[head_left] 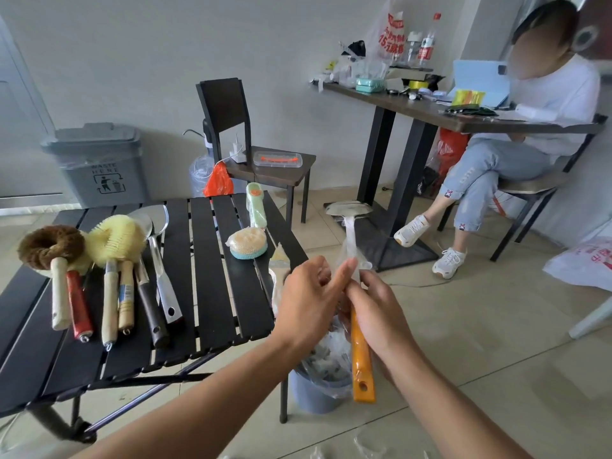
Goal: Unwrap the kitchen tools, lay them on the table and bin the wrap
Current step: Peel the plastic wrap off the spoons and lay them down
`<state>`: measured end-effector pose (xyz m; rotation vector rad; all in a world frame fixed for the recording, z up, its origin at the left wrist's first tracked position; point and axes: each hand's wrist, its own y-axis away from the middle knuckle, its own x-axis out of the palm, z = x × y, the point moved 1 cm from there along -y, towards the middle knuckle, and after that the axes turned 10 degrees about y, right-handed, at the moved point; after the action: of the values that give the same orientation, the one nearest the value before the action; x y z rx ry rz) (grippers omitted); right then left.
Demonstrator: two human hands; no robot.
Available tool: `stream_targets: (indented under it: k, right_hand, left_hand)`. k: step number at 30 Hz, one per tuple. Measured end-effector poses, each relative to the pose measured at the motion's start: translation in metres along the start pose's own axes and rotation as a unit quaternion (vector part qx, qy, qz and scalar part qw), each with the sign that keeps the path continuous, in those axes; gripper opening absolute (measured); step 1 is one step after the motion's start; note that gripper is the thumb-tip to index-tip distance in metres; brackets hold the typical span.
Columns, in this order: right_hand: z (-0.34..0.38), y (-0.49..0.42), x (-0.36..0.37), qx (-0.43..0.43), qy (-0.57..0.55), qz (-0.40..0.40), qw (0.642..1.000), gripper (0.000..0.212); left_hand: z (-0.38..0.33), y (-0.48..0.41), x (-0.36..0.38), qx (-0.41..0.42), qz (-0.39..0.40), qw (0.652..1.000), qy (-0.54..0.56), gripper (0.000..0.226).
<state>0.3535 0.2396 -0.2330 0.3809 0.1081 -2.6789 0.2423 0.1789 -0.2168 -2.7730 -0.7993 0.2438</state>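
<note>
Over the bin (311, 395) at 6 o'clock, right hand (374, 313) is gripping the spatula (361, 359), left hand (308, 293) is pinching its wrap (349, 256); bare tools (109, 286) are lying on the table (215, 260) at 9 o'clock, sponge (246, 245) looking unopened.

A dark chair (222, 101) bearing a clear box (277, 159) stands by the wall, an orange bag (218, 182) beside it, while a person (563, 91) sits at a cluttered desk (397, 102) with a bottle (428, 44).
</note>
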Motion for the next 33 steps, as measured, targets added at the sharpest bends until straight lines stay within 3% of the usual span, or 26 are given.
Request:
stream_targets:
  k: [5, 18, 26, 33]
  right_hand:
    - [0.003, 0.003, -0.001, 0.012, -0.085, 0.030, 0.996, 0.033]
    - [0.005, -0.004, -0.007, 0.050, -0.113, 0.014, 0.992, 0.018]
    - [-0.003, -0.014, -0.013, 0.106, -0.079, -0.015, 0.991, 0.022]
    - [-0.001, -0.015, -0.016, 0.105, -0.175, -0.007, 0.979, 0.022]
  left_hand:
    - [0.004, -0.010, -0.011, -0.007, -0.033, 0.999, 0.014, 0.053]
    - [0.006, -0.015, -0.020, 0.040, -0.096, 0.993, -0.057, 0.054]
    - [-0.002, 0.001, -0.010, 0.137, -0.094, 0.982, -0.088, 0.052]
    - [0.009, -0.006, -0.014, 0.076, -0.131, 0.988, -0.015, 0.043]
